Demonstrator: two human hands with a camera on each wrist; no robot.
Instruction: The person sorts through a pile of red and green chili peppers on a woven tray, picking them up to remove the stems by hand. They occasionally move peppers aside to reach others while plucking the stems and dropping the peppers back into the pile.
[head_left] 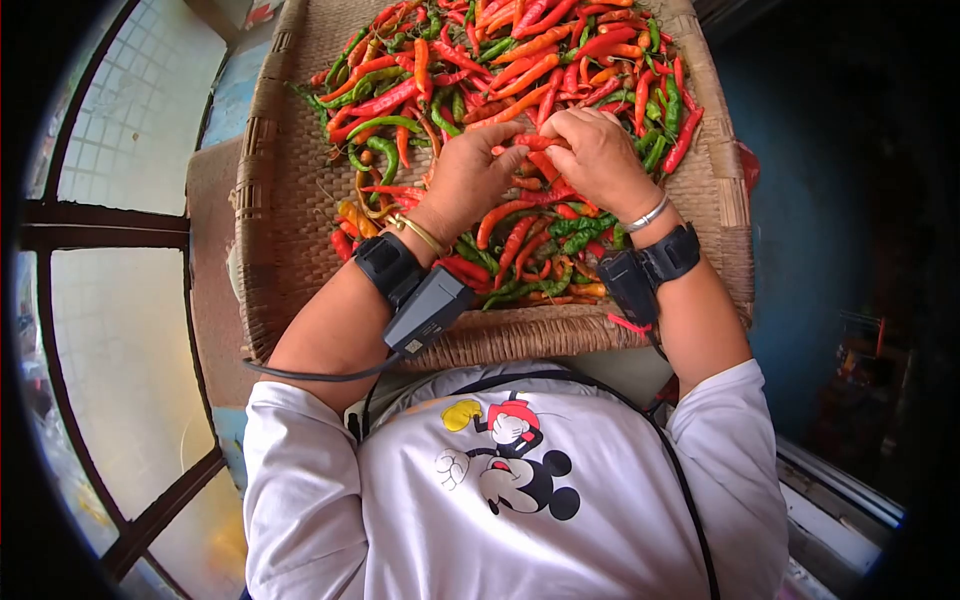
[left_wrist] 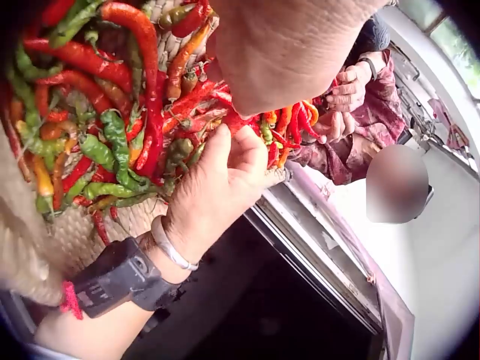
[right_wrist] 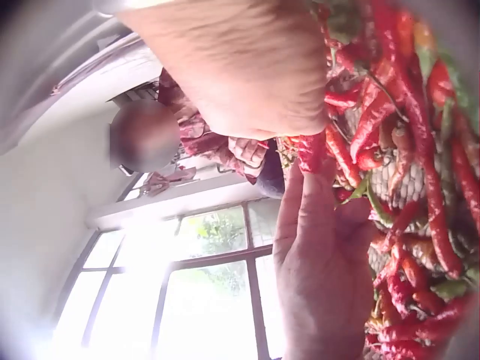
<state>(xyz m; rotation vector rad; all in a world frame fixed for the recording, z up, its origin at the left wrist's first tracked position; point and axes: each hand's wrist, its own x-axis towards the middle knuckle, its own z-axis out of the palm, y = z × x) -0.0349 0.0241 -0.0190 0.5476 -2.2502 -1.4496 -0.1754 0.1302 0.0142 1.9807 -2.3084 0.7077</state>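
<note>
Between my two hands, a red chili pepper lies sideways just above the heap of chilies. My left hand pinches one end of it between thumb and fingers. The other end is held in the curled fingers of my right hand. In the right wrist view the same red chili shows at the left hand's fingertips, partly covered by the right hand. Under and around both hands spread many red, orange and green chilies, heaped in a woven basket tray.
The tray's thick front rim lies close to the person's white shirt. Windows stand along the left side. Across the tray, another person's hands are near the chilies. Black wrist cameras with cables hang at both forearms.
</note>
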